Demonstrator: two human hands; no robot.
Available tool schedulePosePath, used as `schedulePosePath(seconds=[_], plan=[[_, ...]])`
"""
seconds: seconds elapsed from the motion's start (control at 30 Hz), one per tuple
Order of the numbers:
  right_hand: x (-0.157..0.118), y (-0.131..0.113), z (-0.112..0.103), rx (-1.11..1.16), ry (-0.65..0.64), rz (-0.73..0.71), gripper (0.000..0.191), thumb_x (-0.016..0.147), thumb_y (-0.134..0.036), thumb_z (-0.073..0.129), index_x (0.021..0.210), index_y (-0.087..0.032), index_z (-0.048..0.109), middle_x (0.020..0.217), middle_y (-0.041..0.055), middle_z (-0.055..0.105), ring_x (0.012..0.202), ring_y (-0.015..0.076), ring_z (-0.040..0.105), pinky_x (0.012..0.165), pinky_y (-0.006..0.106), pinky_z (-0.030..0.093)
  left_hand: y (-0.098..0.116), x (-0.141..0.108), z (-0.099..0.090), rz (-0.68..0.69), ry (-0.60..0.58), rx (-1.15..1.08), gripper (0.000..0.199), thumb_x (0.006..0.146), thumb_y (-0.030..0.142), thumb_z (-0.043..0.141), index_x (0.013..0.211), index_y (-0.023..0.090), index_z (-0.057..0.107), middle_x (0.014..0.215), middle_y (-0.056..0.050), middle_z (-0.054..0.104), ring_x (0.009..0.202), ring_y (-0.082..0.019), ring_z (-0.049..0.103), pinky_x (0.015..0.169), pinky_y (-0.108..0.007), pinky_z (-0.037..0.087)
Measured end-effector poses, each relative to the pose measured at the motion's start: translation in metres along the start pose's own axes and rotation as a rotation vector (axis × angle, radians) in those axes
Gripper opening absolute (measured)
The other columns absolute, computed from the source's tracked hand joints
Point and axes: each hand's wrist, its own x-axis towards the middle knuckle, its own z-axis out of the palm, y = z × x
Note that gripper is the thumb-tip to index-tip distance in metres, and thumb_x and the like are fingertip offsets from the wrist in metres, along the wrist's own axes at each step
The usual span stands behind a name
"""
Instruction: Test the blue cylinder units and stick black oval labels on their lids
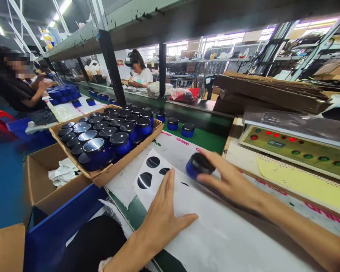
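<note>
My right hand (225, 177) grips a small blue jar (191, 168) with a black lid, tilted above the bench; hand and jar are slightly blurred. Below it, my left hand (166, 209) lies over a white sticker sheet (143, 160), thumb and fingers spread, with nothing between them. Round black stickers (144, 180) show on the sheet, some partly covered by my fingers. On the left, a cardboard tray (127, 164) is packed with similar blue jars (120, 141) with shiny black lids.
Behind the bench, several jars (188, 130) stand on a green conveyor belt (212, 140). A control panel (294, 145) with lit buttons is at right. An open cardboard box (42, 177) sits below the tray. Two people (141, 75) work farther back; a metal post (112, 64) rises behind the tray.
</note>
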Motion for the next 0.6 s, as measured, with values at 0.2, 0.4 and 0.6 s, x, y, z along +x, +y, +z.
schedulePosePath(seconds=[0.2, 0.4, 0.6], plan=[[0.074, 0.064, -0.026, -0.173, 0.224, 0.331, 0.074, 0.086, -0.052, 0.049, 0.14, -0.004, 0.033, 0.134, 0.0284, 0.042, 0.125, 0.0427, 0.038, 0.1, 0.055, 0.031, 0.019, -0.021, 0.031, 0.052, -0.164, 0.244, 0.113, 0.059, 0.064, 0.07, 0.145, 0.008, 0.023, 0.152, -0.023, 0.006, 0.137, -0.047, -0.002, 0.108, -0.07, 0.002], [0.06, 0.013, -0.056, -0.129, 0.059, 0.201, 0.063, 0.081, -0.056, 0.056, 0.131, -0.017, 0.052, 0.136, 0.018, 0.047, 0.121, 0.0392, 0.045, 0.098, 0.054, 0.036, 0.011, -0.02, 0.006, 0.106, -0.025, 0.027, 0.035, 0.091, 0.029, 0.044, 0.121, 0.023, 0.06, 0.132, -0.009, 0.055, 0.128, -0.03, 0.045, 0.109, -0.054, 0.032], [-0.019, -0.081, -0.077, 0.315, -0.381, -0.233, 0.095, 0.059, -0.043, 0.081, 0.142, -0.028, 0.037, 0.129, 0.0052, 0.057, 0.115, 0.0282, 0.055, 0.093, 0.037, 0.046, 0.031, -0.02, -0.07, -0.103, 0.505, -0.504, 0.048, 0.089, 0.041, 0.05, 0.135, 0.031, 0.042, 0.132, -0.001, 0.056, 0.127, -0.021, 0.046, 0.105, -0.036, 0.041]])
